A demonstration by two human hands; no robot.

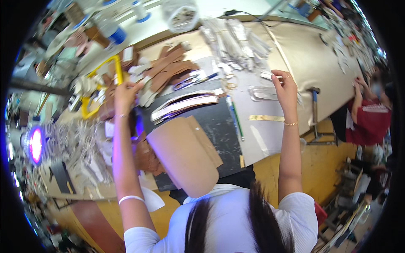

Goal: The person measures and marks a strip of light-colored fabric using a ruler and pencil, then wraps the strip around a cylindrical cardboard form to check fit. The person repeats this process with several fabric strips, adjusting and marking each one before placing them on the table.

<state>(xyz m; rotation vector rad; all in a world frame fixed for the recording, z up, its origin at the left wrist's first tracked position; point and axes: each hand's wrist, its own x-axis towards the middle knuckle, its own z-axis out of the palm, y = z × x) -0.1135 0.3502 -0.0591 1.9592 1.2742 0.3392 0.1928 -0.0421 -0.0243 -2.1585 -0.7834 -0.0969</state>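
My left hand (pixel 125 98) reaches to the far left, fingers drawn together beside the brown strips (pixel 166 69) and a yellow frame (pixel 117 69); what is in its fingers, if anything, is hidden. On the right, my right hand (pixel 286 88) is raised with curled fingers. A small white piece (pixel 266 75) shows at its fingertips, and I cannot tell whether it is gripped. Between my arms, long curved white-and-brown strips (pixel 185 105) lie on a black mat (pixel 217 137). Nearer me is a curved tan sheet (pixel 181 152).
Scissors (pixel 183 83) and a green pencil (pixel 239 126) lie near the mat. A yellowish ruler (pixel 266 118) and a hammer (pixel 314 105) are to the right. Bundled pale strips (pixel 236 42) lie at the back. A lit lamp (pixel 35 145) stands left; another person (pixel 371 118) sits right.
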